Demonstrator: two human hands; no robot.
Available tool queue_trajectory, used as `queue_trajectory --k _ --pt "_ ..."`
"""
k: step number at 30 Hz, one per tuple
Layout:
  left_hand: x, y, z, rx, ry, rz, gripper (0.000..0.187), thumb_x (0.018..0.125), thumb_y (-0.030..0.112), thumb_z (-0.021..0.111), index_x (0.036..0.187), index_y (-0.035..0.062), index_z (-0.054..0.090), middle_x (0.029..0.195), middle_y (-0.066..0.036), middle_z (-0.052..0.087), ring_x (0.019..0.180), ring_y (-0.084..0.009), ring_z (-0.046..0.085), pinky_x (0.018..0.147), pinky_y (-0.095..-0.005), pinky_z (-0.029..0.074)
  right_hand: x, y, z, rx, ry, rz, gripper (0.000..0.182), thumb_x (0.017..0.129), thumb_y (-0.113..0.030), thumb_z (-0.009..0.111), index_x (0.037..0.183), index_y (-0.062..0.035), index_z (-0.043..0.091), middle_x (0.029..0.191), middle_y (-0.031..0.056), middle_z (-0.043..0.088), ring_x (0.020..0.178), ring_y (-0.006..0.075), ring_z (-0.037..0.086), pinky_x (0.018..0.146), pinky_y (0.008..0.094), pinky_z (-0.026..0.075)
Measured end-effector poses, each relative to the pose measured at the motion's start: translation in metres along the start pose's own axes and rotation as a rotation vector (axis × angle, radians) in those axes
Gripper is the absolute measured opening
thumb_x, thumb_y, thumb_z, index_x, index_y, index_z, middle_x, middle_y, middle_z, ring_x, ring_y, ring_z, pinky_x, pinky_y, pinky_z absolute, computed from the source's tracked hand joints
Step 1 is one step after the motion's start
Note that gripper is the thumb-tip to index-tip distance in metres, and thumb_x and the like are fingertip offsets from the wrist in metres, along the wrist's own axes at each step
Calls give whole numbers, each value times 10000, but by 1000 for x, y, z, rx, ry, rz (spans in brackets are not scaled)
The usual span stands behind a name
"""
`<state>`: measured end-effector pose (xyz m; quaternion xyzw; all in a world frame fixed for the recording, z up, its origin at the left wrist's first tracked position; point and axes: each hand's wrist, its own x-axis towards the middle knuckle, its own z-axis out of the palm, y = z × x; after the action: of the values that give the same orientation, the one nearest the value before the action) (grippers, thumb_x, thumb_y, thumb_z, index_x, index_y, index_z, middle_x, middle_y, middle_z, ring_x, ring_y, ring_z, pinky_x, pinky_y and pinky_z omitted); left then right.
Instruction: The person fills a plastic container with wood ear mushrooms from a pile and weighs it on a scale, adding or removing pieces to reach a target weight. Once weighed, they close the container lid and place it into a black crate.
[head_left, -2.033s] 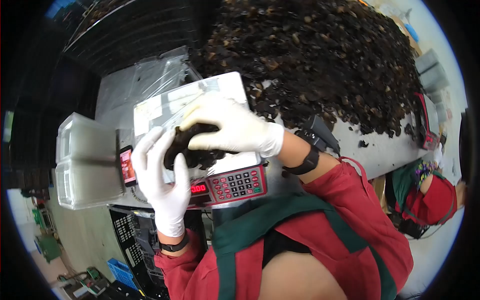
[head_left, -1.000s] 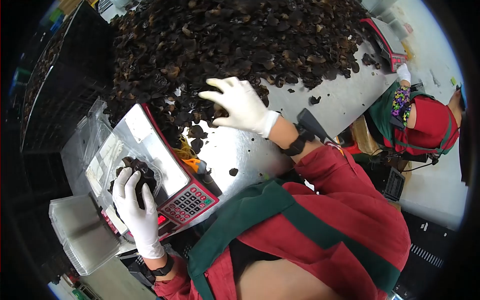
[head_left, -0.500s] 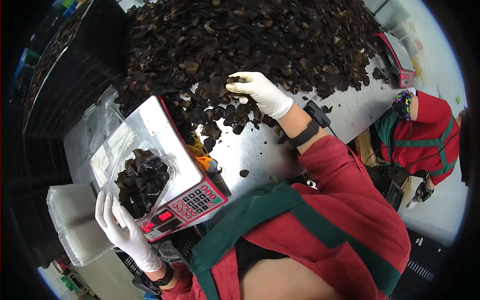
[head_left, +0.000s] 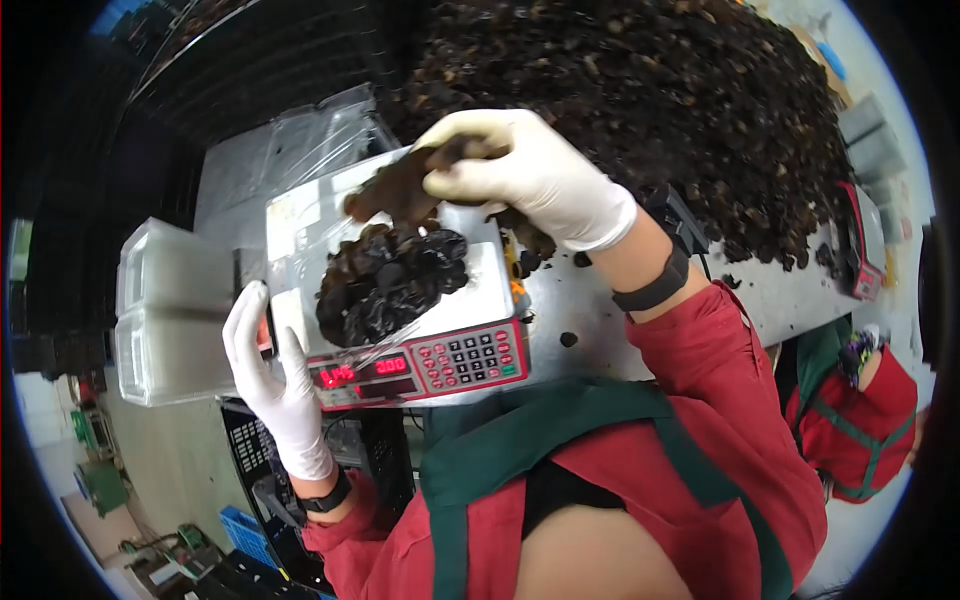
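Observation:
A white-gloved right hand of mine grips a piece of dark brown fungus above the scale. Beneath it, a clump of dark fungus lies in a clear plastic container on the pan of the red and white scale, whose red digits are lit. My left hand, also gloved, is at the scale's left front corner with fingers apart and nothing seen in it.
A large heap of dark fungus covers the back of the metal table. Stacked clear containers stand left. At the right are another scale and a co-worker in red.
My right hand has moved from the heap's edge to over the container, with fungus in its grip. The view has turned, and my left hand remains beside the scale.

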<state>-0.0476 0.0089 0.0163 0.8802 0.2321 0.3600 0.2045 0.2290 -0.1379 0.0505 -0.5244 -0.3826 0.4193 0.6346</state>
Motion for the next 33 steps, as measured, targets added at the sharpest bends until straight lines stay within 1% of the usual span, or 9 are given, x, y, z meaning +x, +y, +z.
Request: queue_trajectory --k 4,7,10,14,19,22,28,30,33 --pt "7 18 9 -237 15 -119 535 917 73 611 1418 -13 446 1432 -172 476 1301 -293 479 1104 -405 366 32 27 49 -423 -426 -277 262 843 -172 724 1092 -101 689 853 28 671 739 105 602 706 265 490" --pt "0 12 18 -128 -275 -92 630 882 149 655 1451 10 423 1454 -189 454 1350 -320 432 1138 -433 319 35 52 63 -1067 -267 -631 445 814 -329 778 1183 -111 661 1021 80 647 775 185 618 708 319 518" --pt "-8 11 26 35 -353 4 612 867 219 679 1423 54 482 1464 -186 449 1348 -353 419 1141 -450 304 32 31 58 -743 -208 -312 472 834 -343 774 1219 -97 656 1019 80 649 799 166 627 713 304 524" --pt "2 9 16 -158 -368 -80 630 833 130 697 1421 56 482 1497 -177 403 1372 -363 398 1156 -455 293 46 33 49 -436 28 -335 378 1009 -373 570 1167 -48 680 853 33 678 754 103 610 679 250 488" --pt "18 -8 -3 -192 -131 -194 477 888 6 585 1362 17 529 1364 -122 545 1289 -230 493 1096 -344 373 50 22 54 0 -12 -67 510 1029 -460 496 887 -27 724 646 14 634 624 53 547 571 221 417" --pt "31 -17 -28 -213 -62 -280 394 947 8 542 1341 11 543 1342 -98 574 1245 -195 534 1073 -324 394 50 19 57 -14 -70 -89 524 1057 -437 433 968 -5 716 692 25 628 637 62 537 564 206 402" --pt "47 -33 -47 -208 -7 -268 369 980 85 551 1345 36 561 1346 -108 593 1272 -213 535 1094 -348 388 53 34 80 -172 -33 -212 393 1012 -358 563 925 -14 731 668 5 642 587 66 526 597 234 448" --pt "49 -33 -45 -186 -23 -268 368 980 102 559 1343 42 565 1345 -108 595 1273 -214 536 1095 -353 390 51 43 86 -74 -75 -297 371 995 -347 581 922 -21 743 708 28 673 664 83 584 664 250 486" --pt "53 -34 -40 -171 -54 -252 366 980 122 567 1340 57 573 1340 -104 601 1267 -212 542 1095 -361 394 44 40 76 -378 -7 -347 403 985 -381 579 906 -31 761 763 64 706 773 88 616 736 258 493"
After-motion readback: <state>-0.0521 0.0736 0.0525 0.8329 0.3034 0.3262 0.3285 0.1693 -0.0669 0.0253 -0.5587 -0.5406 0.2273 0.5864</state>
